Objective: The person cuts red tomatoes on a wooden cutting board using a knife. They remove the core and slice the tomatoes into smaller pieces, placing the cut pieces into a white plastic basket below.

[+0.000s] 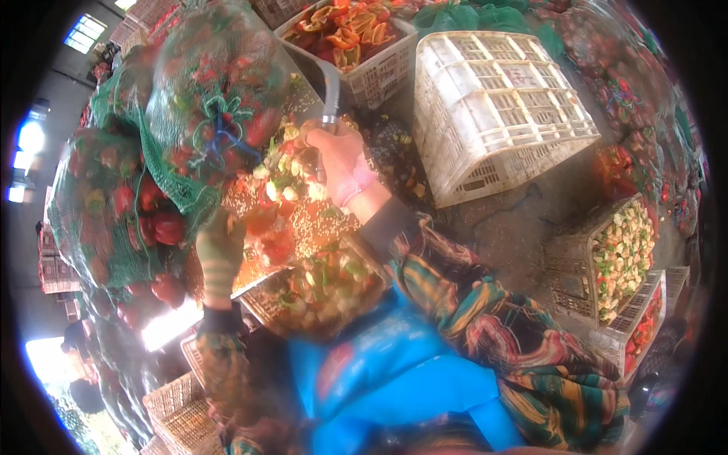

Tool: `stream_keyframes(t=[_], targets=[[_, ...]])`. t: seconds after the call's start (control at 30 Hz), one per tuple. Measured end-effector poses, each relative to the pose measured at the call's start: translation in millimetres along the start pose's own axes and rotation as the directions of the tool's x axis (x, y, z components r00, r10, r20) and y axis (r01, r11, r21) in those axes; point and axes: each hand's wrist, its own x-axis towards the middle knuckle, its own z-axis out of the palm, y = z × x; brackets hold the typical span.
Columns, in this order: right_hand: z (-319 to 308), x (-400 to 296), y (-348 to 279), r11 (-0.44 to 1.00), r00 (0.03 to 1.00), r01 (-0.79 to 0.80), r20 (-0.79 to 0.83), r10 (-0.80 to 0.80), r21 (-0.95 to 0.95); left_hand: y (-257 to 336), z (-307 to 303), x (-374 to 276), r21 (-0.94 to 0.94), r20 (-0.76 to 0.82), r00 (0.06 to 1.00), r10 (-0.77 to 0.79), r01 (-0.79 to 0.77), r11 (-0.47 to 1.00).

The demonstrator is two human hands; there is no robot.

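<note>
My right hand, in a pale pink glove, is closed around the handle of a curved metal blade, which points away from me. Gloved too, my left hand is at the green mesh of an opened sack of red peppers; its fingers are blurred, so its grip is unclear. Between the hands, pepper seeds and scraps cover a work surface, with a reddish pepper piece on it. Nearer to me is a basket of pepper cores.
A tied mesh sack of peppers stands at upper left. Beyond the blade is a crate of opened red peppers. An overturned white crate stands at upper right. At right are a crate of cores and another of red peppers.
</note>
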Motion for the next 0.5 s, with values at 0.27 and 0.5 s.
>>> stream_keyframes(t=[0.27, 0.5], targets=[[-12, 25, 0, 0.967, 0.991, 0.081, 0.085, -0.104, 0.242, 99, -32, 255, -0.14, -0.327, 0.908, 0.263, -0.322, 0.936], [23, 1, 32, 0.904, 0.987, 0.065, 0.158, 0.003, -0.422, 10, 7, 144, 0.163, -0.614, 0.789, 0.03, 0.089, 0.983]])
